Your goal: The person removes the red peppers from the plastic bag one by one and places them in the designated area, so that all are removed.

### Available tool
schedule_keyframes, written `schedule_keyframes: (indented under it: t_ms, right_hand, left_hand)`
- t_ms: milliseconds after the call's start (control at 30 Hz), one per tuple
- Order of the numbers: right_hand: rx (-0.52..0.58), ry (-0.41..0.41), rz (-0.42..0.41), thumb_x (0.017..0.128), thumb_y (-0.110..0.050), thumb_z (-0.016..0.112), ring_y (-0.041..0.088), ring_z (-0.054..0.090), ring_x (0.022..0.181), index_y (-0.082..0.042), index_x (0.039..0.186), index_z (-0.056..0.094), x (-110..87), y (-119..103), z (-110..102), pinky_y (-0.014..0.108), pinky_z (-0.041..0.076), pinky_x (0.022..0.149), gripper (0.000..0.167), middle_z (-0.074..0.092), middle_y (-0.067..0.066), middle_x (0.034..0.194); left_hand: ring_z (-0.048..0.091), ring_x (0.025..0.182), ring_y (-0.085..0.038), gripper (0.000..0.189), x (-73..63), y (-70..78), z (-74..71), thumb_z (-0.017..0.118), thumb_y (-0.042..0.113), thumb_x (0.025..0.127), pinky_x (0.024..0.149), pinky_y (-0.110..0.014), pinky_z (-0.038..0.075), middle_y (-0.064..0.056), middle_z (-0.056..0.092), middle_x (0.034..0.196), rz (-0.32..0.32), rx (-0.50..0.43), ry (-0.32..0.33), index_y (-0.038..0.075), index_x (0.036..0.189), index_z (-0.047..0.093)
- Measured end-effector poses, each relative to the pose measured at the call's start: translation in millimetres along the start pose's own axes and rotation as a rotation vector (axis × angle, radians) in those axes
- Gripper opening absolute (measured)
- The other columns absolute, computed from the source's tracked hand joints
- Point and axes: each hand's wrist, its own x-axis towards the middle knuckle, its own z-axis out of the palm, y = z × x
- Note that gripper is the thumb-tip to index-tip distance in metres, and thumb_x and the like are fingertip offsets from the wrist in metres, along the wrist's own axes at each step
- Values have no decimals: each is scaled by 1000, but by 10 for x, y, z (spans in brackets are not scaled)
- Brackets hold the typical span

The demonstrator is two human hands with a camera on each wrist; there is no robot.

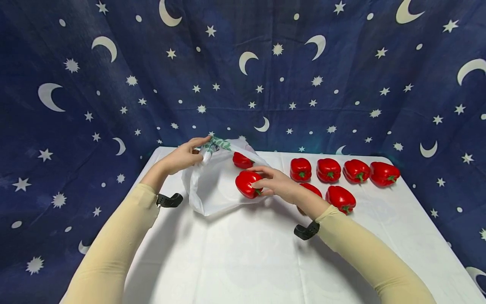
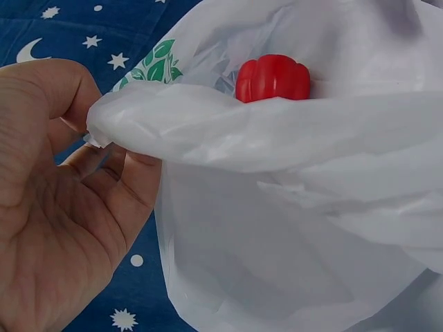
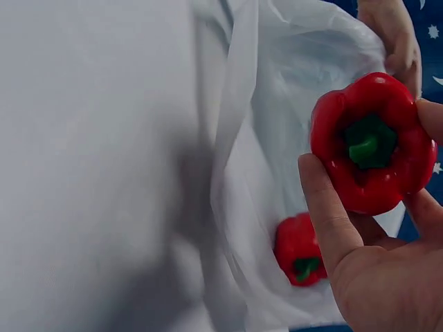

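A white plastic bag with a green leaf print lies with its mouth spread wide on the table. My left hand pinches the bag's rim at its upper left; the left wrist view shows the gathered plastic between thumb and fingers. With my right hand I grip a red bell pepper at the bag's mouth, its green stem facing the right wrist camera. Another red bell pepper sits inside the bag, behind the held one, and shows in the right wrist view too.
Several red bell peppers stand in a row at the back right of the white table. In front of them are a pepper and one partly hidden by my right forearm. A dark blue star-patterned cloth hangs behind.
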Motion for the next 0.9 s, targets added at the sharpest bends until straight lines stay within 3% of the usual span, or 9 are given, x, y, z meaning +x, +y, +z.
schedule_keyframes:
  t_ms: [267,633,900]
  right_hand:
    - [26,55,-5,85,-22,80,37,43,135,-20,148,54,-383,-15,-327,47,54,95,69,45,12,150]
    - [119,138,-40,93,-17,72,42,43,134,-12,155,43,-763,61,-745,47,53,94,68,28,16,159]
    - [164,222,-37,97,-12,65,30,53,124,-11,157,35,-1088,164,-1068,47,53,94,67,29,17,155]
  left_hand:
    - [45,130,-31,78,16,-26,5,54,5,93,88,-42,46,-2,23,164,4,-3,-6,27,163,29]
    - [43,131,-32,78,-18,-76,-25,54,5,94,89,-44,44,-3,21,164,9,-11,-20,26,164,25]
    - [45,126,-32,78,-17,-77,-22,54,5,93,86,-43,44,-4,23,164,21,0,-21,24,164,26]
